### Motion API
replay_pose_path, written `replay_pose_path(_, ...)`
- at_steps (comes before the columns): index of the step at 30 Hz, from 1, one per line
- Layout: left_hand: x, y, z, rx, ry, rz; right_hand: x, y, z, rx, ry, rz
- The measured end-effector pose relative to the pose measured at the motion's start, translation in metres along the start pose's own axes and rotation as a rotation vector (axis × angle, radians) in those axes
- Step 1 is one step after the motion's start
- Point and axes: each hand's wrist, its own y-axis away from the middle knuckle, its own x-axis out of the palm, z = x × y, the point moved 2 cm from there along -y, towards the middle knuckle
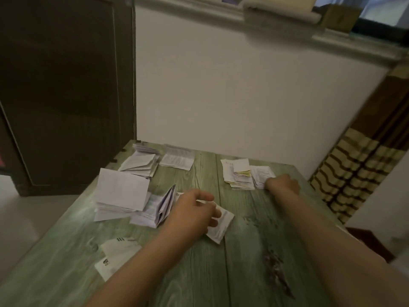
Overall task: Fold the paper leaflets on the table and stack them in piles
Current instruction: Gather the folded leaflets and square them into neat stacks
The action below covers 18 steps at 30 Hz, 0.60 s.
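1. The table (199,273) has a green wood-grain top with a dark scuffed stain near the front right.
2. Behind it is a plain white wall (221,96), with a window ledge (287,25) along its top.
3. A dark wooden door (66,85) stands to the left, and a brown and cream patterned curtain (358,173) hangs to the right.
4. Folded leaflets lie in several groups:
   - a far-left pile (141,162) with a flat printed sheet (177,159) just beside it;
   - a thick near-left stack (121,193);
   - a fanned bundle (163,207) standing on edge next to that stack;
   - a near sheet (115,253) partly under the left forearm;
   - a right-hand pile (239,173) at the far right of the table.
5. The left hand (194,209) reaches to mid-table, palm down, fingers curled over a loose leaflet (221,224) that lies flat on the table, gripping its upper end.
6. The right hand (282,183) is stretched further out, fingers bunched like a fist, against the right edge of the right-hand pile. The picture is blurred, so I cannot tell whether it pinches any paper.
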Motion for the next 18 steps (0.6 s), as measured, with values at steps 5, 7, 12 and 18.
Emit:
replay_pose_path(5, -0.004, 0.008, -0.001, -0.009, 0.032, -0.011, -0.004, -0.002, 0.004, -0.012, -0.029, 0.032)
replay_pose_path(7, -0.009, 0.012, -0.003, -0.008, 0.043, -0.032, -0.01, -0.003, 0.004, -0.013, -0.065, 0.031)
replay_pose_path(12, -0.017, 0.021, -0.005, 0.01, 0.057, -0.089, -0.024, -0.002, 0.003, -0.06, -0.123, 0.014)
replay_pose_path(18, -0.043, 0.041, -0.006, 0.135, -0.012, -0.297, -0.039, 0.063, 0.034, -0.527, -0.202, -0.04)
